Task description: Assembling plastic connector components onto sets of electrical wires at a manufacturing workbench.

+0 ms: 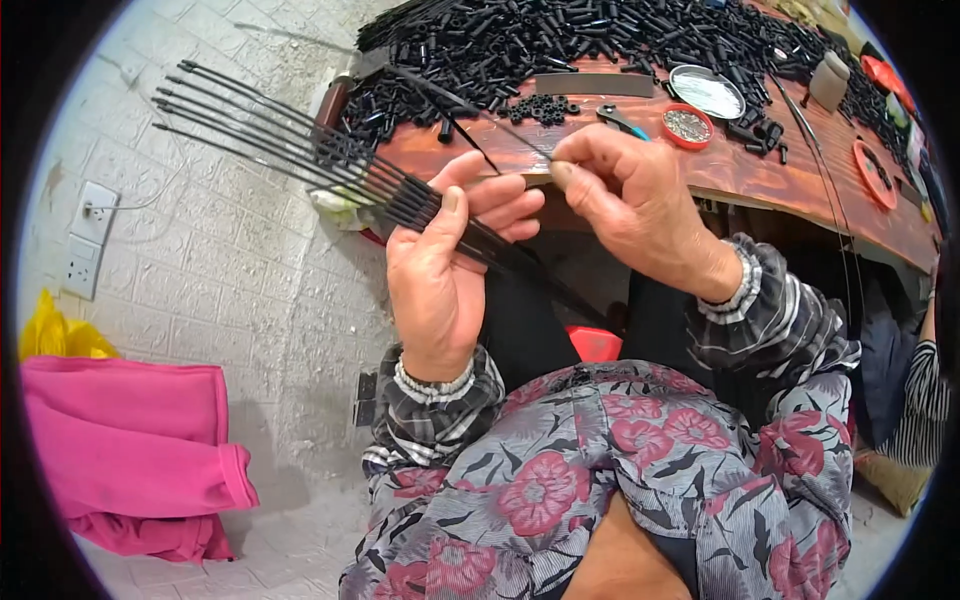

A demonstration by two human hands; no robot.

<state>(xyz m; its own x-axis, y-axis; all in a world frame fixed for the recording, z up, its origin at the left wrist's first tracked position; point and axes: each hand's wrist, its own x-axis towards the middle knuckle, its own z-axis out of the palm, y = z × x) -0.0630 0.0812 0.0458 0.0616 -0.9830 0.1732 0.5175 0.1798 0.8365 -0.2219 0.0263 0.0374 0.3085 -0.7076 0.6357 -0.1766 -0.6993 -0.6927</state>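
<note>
A fanned bundle of thin black rods (405, 195) lies across my left hand (440, 270), its thumb pressed on them and the other fingers partly spread. The rods point up and left over the wall side, and their lower ends pass below the palm toward my lap. With thumb and forefinger, my right hand (640, 205) pinches the end of another thin black rod (440, 92), which slants up and left over the table edge. A second black rod slants near my left fingertips; I cannot tell what supports it.
Heaps of short black tubes (480, 55) cover the back of the reddish wooden table (440, 155). Nearer stand a red dish of small metal parts (688, 126), a round dish of white pieces (708, 92), and pliers (622, 121). Pink cloth (130, 430) hangs at left; another person's striped sleeve (918, 410) shows right.
</note>
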